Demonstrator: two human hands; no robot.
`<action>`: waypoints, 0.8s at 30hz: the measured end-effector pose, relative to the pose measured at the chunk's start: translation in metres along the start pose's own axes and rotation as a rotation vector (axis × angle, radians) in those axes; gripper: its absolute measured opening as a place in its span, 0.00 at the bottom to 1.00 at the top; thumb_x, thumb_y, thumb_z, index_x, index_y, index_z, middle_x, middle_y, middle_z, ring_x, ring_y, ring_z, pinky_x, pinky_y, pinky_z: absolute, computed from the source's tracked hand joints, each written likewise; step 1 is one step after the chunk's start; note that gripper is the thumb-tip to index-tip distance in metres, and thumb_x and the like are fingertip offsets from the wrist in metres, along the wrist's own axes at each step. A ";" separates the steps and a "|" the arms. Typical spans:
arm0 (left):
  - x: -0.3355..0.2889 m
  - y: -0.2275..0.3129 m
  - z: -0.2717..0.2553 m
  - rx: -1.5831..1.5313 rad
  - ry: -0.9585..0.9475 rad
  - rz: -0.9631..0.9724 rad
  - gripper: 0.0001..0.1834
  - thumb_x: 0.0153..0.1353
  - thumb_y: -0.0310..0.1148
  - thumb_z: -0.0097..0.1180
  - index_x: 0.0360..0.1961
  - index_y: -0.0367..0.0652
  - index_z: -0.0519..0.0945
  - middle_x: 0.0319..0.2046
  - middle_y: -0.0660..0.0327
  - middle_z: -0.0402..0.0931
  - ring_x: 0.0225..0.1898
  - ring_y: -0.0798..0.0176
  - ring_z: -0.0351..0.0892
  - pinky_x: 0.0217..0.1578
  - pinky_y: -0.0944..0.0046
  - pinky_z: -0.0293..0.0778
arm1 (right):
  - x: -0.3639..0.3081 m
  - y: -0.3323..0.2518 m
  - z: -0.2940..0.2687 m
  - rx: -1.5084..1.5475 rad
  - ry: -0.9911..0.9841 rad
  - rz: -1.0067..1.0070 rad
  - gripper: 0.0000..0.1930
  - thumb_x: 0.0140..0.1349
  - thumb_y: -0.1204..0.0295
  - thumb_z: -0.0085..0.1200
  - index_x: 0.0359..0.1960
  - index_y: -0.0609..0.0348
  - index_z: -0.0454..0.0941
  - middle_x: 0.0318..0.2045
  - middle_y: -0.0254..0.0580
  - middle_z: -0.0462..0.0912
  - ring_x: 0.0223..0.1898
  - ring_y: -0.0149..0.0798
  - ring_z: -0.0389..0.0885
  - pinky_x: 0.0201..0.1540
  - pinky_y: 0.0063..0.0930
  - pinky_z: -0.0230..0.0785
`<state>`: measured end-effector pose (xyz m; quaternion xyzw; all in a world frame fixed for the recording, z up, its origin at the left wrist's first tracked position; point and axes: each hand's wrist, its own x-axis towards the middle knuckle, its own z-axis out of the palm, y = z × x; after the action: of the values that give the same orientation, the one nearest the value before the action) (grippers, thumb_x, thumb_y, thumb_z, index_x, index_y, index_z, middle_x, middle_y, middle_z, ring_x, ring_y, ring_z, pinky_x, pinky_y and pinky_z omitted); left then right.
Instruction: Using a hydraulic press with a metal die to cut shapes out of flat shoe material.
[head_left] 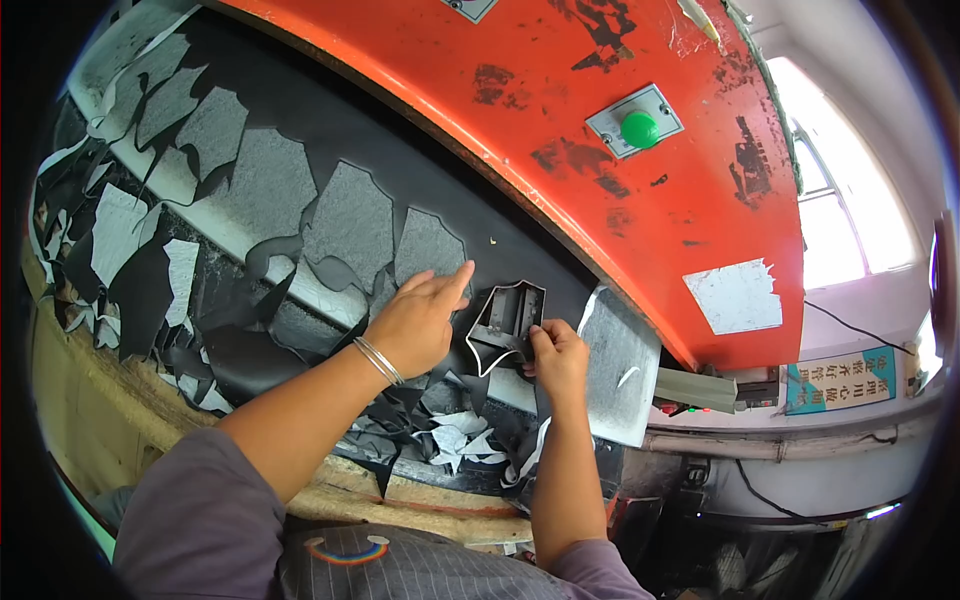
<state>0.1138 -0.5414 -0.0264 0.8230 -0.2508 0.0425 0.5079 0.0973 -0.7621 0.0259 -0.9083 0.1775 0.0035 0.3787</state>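
Observation:
My right hand (559,358) pinches the right edge of a metal-edged cutting die (507,324), an angular frame with inner braces. The die sits at the right end of a dark sheet of leather-like material (400,140). To its left, my left hand (421,318) is over the sheet's near edge, fingers stretched out and holding nothing I can see. Just beyond its fingertips is a grey cut-out shape (430,243) in the sheet. More such cut-outs (349,220) run in a row toward the far left. What lies under my left palm is hidden.
A large red machine beam (500,90) with a green button (640,129) spans the far side, above the pale cutting board (612,350). Black and white scraps (130,240) are heaped along the near left. More offcuts (462,437) lie below my hands.

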 end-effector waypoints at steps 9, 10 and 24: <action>-0.002 0.000 0.005 0.096 -0.014 0.019 0.39 0.51 0.19 0.45 0.68 0.33 0.51 0.51 0.56 0.78 0.58 0.54 0.69 0.65 0.51 0.55 | -0.014 0.060 -0.010 -0.061 -0.125 -0.516 0.38 0.51 0.58 0.66 0.63 0.56 0.66 0.58 0.54 0.70 0.58 0.47 0.69 0.60 0.39 0.59; 0.000 0.002 0.003 0.097 -0.016 0.014 0.39 0.51 0.19 0.45 0.68 0.33 0.51 0.51 0.56 0.78 0.59 0.55 0.68 0.65 0.51 0.54 | -0.012 0.062 -0.011 -0.062 -0.122 -0.515 0.38 0.51 0.58 0.66 0.63 0.56 0.66 0.58 0.54 0.70 0.58 0.47 0.69 0.60 0.39 0.59; 0.002 0.000 0.000 -0.012 0.041 -0.023 0.38 0.52 0.19 0.44 0.67 0.32 0.52 0.46 0.53 0.80 0.52 0.51 0.74 0.63 0.49 0.58 | -0.008 0.063 0.000 -0.232 -0.003 -0.695 0.24 0.42 0.62 0.70 0.43 0.56 0.80 0.53 0.54 0.77 0.58 0.50 0.71 0.63 0.47 0.53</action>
<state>0.1159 -0.5420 -0.0259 0.8216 -0.2312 0.0519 0.5185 0.0691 -0.8002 -0.0162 -0.9513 -0.1437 -0.1040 0.2520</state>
